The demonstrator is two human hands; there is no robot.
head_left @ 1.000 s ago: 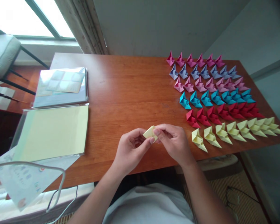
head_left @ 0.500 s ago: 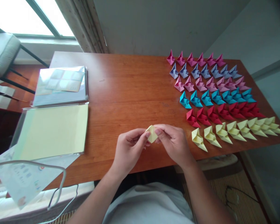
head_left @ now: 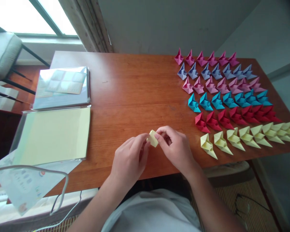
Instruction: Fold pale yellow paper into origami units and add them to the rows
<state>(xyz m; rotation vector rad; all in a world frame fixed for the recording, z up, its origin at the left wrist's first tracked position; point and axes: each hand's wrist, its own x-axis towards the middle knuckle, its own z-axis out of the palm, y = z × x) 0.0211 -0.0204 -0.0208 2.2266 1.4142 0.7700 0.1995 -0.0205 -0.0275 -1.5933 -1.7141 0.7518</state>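
Note:
A small folded piece of pale yellow paper (head_left: 153, 139) is pinched between my two hands, above the table's near side. My left hand (head_left: 130, 154) grips its left edge with thumb and forefinger, the other fingers curled. On the other side, my right hand (head_left: 175, 146) holds its right edge between thumb and fingertips. The fingers partly cover the paper. To the right of my right hand is a row of finished-looking yellow origami pieces (head_left: 207, 145), pointed and hollow in the middle.
Behind the yellow row lie rows of red (head_left: 200, 122), turquoise (head_left: 193, 103), pink (head_left: 188, 85), lilac (head_left: 182, 71) and magenta (head_left: 178, 57) origami. At left on the wooden table (head_left: 132, 83) are a pack of yellow paper (head_left: 53, 133), another plastic-wrapped pack (head_left: 62, 100) and a white cable (head_left: 38, 169).
The folded paper has shifted slightly left and turned in my fingers. My left hand has rolled over so its back shows more, and my right thumb now presses the paper's upper right edge.

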